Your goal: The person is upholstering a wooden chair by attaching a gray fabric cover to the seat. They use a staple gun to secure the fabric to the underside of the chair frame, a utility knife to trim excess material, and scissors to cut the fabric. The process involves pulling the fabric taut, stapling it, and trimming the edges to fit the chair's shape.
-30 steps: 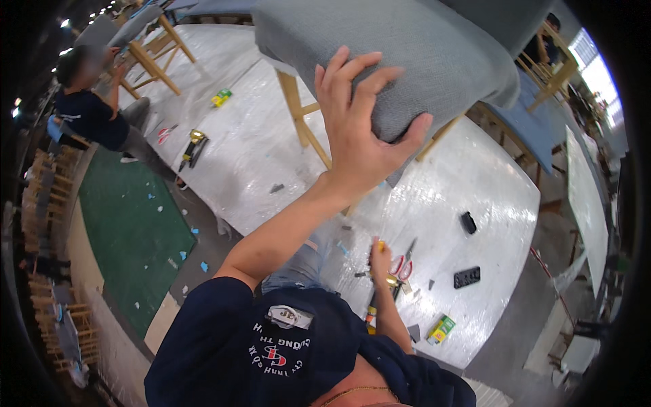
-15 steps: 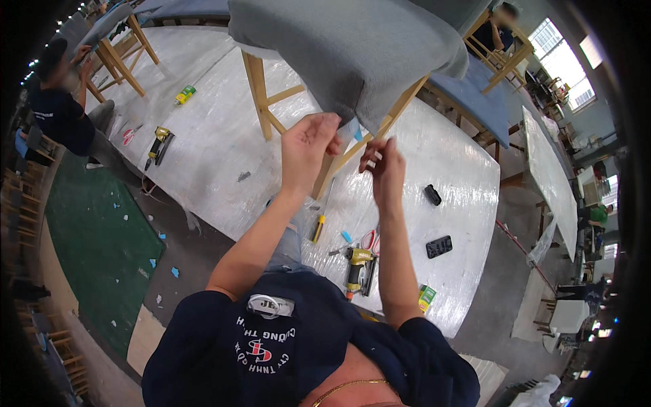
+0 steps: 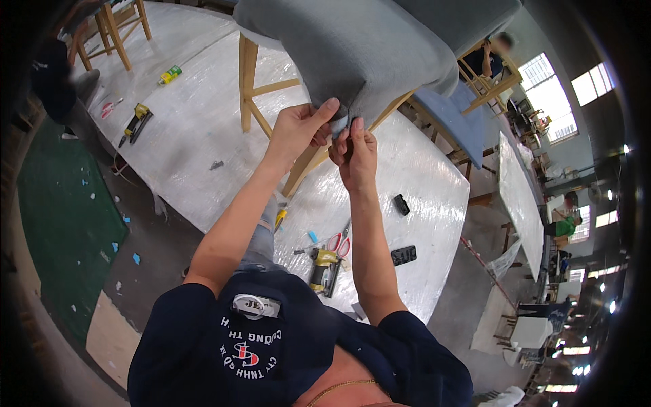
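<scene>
A grey fabric cover (image 3: 380,47) drapes over the seat of a wooden-legged chair (image 3: 248,81), its corner hanging in front of me. At that corner my left hand (image 3: 302,132) pinches the fabric edge between thumb and fingers. Close beside it, my right hand (image 3: 355,154) is closed on the other side of the same hanging edge, thumb up. A fold of lighter cloth shows between the two hands. One chair leg (image 3: 302,173) runs down just below them, partly hidden by my hands.
On the plastic-wrapped table (image 3: 203,129) lie a staple gun (image 3: 324,270), red-handled scissors (image 3: 339,244), a yellow tool (image 3: 280,218) and black plastic pieces (image 3: 404,255). Farther left are another staple gun (image 3: 137,124) and a green-yellow box (image 3: 169,74). A co-worker (image 3: 54,81) stands at left.
My right hand has moved in from the right and closed on the fabric corner beside my left. The left thumb now presses on the cloth. The whole view has shifted.
</scene>
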`<state>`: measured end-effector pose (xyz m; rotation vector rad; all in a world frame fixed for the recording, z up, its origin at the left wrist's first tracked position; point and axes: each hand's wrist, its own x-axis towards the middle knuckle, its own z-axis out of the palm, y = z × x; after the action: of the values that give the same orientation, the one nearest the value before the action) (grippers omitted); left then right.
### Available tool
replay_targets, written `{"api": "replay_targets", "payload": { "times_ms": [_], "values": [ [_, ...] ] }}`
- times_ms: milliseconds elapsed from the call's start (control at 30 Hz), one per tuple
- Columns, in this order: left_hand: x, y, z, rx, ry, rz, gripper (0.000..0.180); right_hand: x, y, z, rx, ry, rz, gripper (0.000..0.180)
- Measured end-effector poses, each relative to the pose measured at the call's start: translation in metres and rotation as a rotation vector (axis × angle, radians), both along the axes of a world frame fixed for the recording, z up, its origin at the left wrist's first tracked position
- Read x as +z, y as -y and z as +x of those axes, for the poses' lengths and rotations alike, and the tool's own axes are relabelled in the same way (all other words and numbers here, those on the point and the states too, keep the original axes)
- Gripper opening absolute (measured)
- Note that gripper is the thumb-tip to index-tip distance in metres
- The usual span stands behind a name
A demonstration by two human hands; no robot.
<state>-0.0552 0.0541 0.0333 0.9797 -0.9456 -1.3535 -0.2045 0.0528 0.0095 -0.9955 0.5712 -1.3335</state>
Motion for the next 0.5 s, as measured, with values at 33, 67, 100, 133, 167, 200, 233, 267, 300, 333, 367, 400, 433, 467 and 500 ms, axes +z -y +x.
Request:
{"api": "replay_targets", "payload": {
  "times_ms": [33, 67, 100, 133, 167, 200, 233, 267, 300, 333, 367, 400, 433, 467, 500],
  "values": [
    [-0.002, 0.000, -0.001, 0.030, 0.012, -0.004, 0.048, -0.004, 0.003, 0.000, -0.011, 0.007, -0.019, 0.047],
    [-0.004, -0.002, -0.002, 0.036, -0.049, -0.026, 0.045, -0.009, 0.004, 0.003, -0.023, 0.022, -0.034, 0.047],
    [-0.006, -0.003, -0.004, 0.042, -0.111, -0.049, 0.042, -0.014, 0.006, 0.006, -0.036, 0.037, -0.049, 0.047],
    [-0.008, -0.004, -0.006, 0.047, -0.173, -0.072, 0.039, -0.018, 0.007, 0.008, -0.044, 0.049, -0.060, 0.048],
    [-0.011, -0.003, -0.006, 0.042, -0.207, -0.100, 0.037, -0.023, 0.009, 0.009, -0.055, 0.045, -0.076, 0.049],
    [-0.014, -0.001, -0.006, 0.036, -0.241, -0.128, 0.035, -0.027, 0.010, 0.010, -0.068, 0.041, -0.092, 0.049],
    [-0.017, 0.000, -0.007, 0.030, -0.275, -0.155, 0.033, -0.031, 0.011, 0.010, -0.080, 0.036, -0.108, 0.050],
    [-0.021, 0.000, -0.007, 0.029, -0.289, -0.150, 0.032, -0.035, 0.011, 0.010, -0.094, 0.010, -0.110, 0.050],
    [-0.023, -0.002, -0.008, 0.028, -0.302, -0.144, 0.031, -0.037, 0.010, 0.010, -0.108, -0.016, -0.112, 0.050],
    [-0.026, -0.003, -0.010, 0.025, -0.315, -0.138, 0.030, -0.041, 0.010, 0.009, -0.122, -0.042, -0.114, 0.050],
    [-0.028, -0.002, -0.011, 0.036, -0.307, -0.141, 0.030, -0.044, 0.010, 0.007, -0.106, -0.050, -0.130, 0.050],
    [-0.029, -0.002, -0.014, 0.045, -0.298, -0.144, 0.030, -0.047, 0.011, 0.004, -0.090, -0.057, -0.147, 0.050],
    [-0.030, -0.002, -0.016, 0.053, -0.290, -0.148, 0.030, -0.049, 0.011, 0.002, -0.075, -0.065, -0.164, 0.050],
    [-0.031, 0.000, -0.014, 0.061, -0.252, -0.143, 0.029, -0.046, 0.012, 0.003, -0.082, -0.084, -0.157, 0.050],
    [-0.034, 0.002, -0.011, 0.068, -0.213, -0.140, 0.028, -0.041, 0.012, 0.005, -0.090, -0.103, -0.150, 0.050]
  ]
}}
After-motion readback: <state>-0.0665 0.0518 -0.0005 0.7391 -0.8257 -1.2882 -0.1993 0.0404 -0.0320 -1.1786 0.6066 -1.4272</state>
